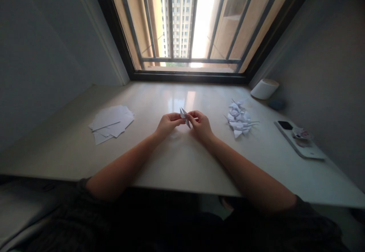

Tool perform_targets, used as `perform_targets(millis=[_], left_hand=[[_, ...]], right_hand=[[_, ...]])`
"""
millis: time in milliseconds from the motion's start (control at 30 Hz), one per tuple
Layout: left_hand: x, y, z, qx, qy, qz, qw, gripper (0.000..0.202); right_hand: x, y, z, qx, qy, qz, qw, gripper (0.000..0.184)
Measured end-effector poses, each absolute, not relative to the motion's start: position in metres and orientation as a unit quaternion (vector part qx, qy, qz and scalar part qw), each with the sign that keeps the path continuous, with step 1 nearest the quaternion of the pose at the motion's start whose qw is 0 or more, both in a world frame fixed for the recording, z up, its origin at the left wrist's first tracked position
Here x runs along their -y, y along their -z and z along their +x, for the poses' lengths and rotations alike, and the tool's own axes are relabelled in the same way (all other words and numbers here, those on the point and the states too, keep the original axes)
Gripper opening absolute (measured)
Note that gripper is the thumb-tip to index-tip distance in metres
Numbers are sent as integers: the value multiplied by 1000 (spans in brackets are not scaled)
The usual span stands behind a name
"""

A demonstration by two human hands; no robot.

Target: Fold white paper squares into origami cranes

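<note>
Between my two hands is a small folded white paper piece [183, 112] with pointed tips, held just above the table. My left hand [170, 123] pinches it from the left side, thumb and fingers closed. From the right, my right hand [200, 124] grips it near its middle, and one point sticks out below the fingertips. Parts of the folds are hidden behind the fingers. A stack of flat white paper sheets [114, 120] lies to the left, slightly fanned. On the right sits a pile of folded white paper pieces [238, 118] with thin pointed ends.
The white table [176, 168] runs up to a barred window [188, 77]. At the back right a white cylindrical object [265, 88] leans by a dark rounded item [276, 104]. A white tray-like object [312, 153] with small things on it lies at the right edge.
</note>
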State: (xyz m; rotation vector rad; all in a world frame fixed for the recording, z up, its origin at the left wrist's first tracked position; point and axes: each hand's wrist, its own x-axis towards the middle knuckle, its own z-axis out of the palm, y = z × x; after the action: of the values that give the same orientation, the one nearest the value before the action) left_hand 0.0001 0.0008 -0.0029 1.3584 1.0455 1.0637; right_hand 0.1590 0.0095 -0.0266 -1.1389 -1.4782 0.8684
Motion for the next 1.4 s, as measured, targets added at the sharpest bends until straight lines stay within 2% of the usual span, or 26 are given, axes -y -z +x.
perform_targets(millis=[267,400,667,1033,1400], left_hand=[[1,1,1,-456,-454,566,515,34],[0,2,1,-459,-465,561,509,35],[-6,7,-5,-490,-475,530,504,40],[-6,0,-4,-504,-532,499,462,37],[-8,7,-5,-480,-506,503,510,41]], right_hand=[[-9,31,157,648,-352,-454,500,20],[-9,32,155,612,-415,-445,505,24],[-9,25,156,564,-456,-418,547,30],[11,13,155,695,-267,-459,485,28],[7,19,158,685,-239,-491,482,22]])
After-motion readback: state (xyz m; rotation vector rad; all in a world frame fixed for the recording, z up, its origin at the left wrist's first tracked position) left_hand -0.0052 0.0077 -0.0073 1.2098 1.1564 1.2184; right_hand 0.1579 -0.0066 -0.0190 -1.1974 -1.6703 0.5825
